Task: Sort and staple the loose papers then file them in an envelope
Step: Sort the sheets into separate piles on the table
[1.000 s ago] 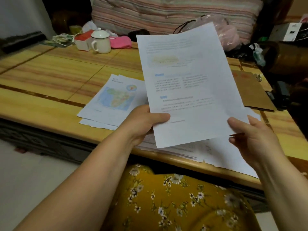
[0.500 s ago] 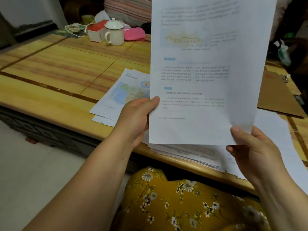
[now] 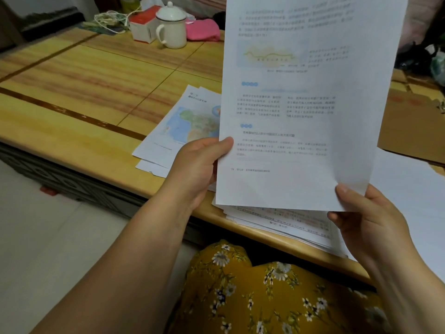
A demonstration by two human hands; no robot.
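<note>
While the printed sheet point(image 3: 301, 104) stands upright | left hand point(image 3: 199, 165) pinches its edge | right hand point(image 3: 368, 220) pinches its bottom corner

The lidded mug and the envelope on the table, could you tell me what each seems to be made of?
Lidded mug: probably enamelled metal or glazed ceramic; smooth, glossy cream surface with soft highlights. Envelope: brown kraft paper or thin card, matte, flat, with faint red print.
</note>
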